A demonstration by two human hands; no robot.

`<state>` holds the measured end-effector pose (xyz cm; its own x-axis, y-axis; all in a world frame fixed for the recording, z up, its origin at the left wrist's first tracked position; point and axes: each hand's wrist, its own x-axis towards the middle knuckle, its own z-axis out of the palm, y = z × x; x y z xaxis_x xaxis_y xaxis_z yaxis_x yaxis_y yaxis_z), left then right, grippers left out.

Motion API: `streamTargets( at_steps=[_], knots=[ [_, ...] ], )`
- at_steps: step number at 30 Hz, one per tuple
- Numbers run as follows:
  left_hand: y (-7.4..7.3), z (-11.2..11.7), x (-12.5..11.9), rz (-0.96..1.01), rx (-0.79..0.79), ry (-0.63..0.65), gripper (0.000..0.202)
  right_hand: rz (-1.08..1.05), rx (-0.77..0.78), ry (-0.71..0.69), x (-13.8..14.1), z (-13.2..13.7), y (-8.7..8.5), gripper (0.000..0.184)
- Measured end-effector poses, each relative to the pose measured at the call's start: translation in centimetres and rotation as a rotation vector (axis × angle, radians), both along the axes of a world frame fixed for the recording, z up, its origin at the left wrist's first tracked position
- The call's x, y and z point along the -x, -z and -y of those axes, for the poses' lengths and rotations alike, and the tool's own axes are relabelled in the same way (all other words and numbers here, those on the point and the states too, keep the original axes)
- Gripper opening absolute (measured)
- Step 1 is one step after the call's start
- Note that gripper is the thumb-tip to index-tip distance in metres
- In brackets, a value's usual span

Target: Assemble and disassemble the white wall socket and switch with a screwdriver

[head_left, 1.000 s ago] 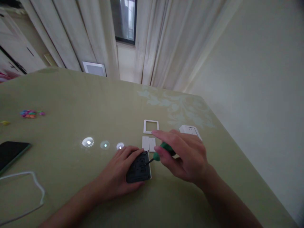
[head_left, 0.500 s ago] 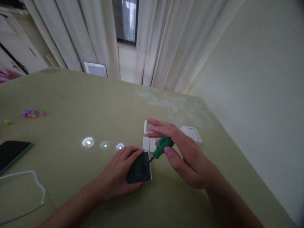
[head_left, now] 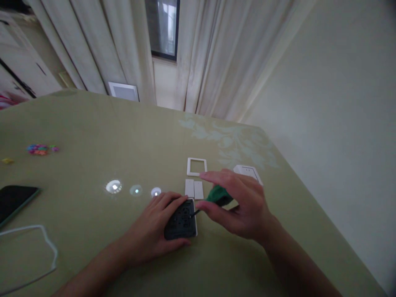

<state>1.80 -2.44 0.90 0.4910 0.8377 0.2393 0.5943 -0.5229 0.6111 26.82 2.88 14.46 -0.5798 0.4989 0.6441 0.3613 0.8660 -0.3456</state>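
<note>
My left hand point(head_left: 157, 225) grips a black-backed, white-edged wall switch body point(head_left: 179, 222) by its left side, fingers along the top and thumb at the bottom. My right hand point(head_left: 238, 202) is curled around the green handle of a screwdriver point(head_left: 220, 194), with the thumb and index finger stretched out to the left. The screwdriver's dark shaft slants down to the left and its tip meets the body's back. Just beyond lie two white rocker plates point(head_left: 189, 188) side by side and a white square frame point(head_left: 187, 167). A white socket point(head_left: 247, 169) is partly hidden behind my right hand.
On the left lie a dark phone point(head_left: 17, 200), a white cable point(head_left: 46, 237) and small colourful pieces point(head_left: 38, 149). A wall point(head_left: 334, 123) runs along the table's right side, and curtains point(head_left: 213, 57) hang beyond its far edge.
My right hand has shifted down and closed further round the screwdriver, its fingers drawn in and uncovering the white frame. The left hand and the switch body have hardly moved.
</note>
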Motion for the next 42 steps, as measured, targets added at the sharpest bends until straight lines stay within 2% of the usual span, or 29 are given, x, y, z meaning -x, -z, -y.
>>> streamTargets(
  at_steps=[2,3,7,11,15,19,22,26,42],
  knots=[
    [0.0,0.0,-0.1,-0.006,-0.004,0.003,0.089,0.025,0.149,-0.101,0.0,0.0,-0.1,0.043],
    [0.0,0.0,-0.1,-0.007,-0.008,0.003,0.089,0.045,0.176,-0.111,0.0,0.0,-0.1,0.045],
    [-0.1,0.0,-0.1,-0.01,-0.025,0.003,0.089,0.027,0.01,0.071,0.0,0.0,0.1,0.044],
    [-0.2,0.1,-0.1,-0.001,-0.032,-0.002,0.088,0.02,0.187,-0.005,0.1,0.1,0.1,0.042],
    [0.0,0.1,0.0,0.006,-0.042,-0.01,0.089,0.004,0.088,0.15,0.1,0.0,0.1,0.032],
    [0.2,0.1,0.0,0.008,-0.043,-0.008,0.09,0.021,0.22,0.096,0.1,-0.3,0.4,0.042],
    [0.3,0.0,0.1,-0.007,-0.04,-0.001,0.089,0.019,0.1,0.138,0.2,-0.3,0.7,0.034],
    [0.3,0.0,0.1,-0.005,-0.051,-0.004,0.088,0.007,-0.012,0.11,0.3,0.0,0.9,0.029],
    [0.1,0.0,0.1,-0.007,-0.048,0.001,0.086,-0.029,-0.007,0.085,0.5,0.6,0.4,0.031]
  ],
)
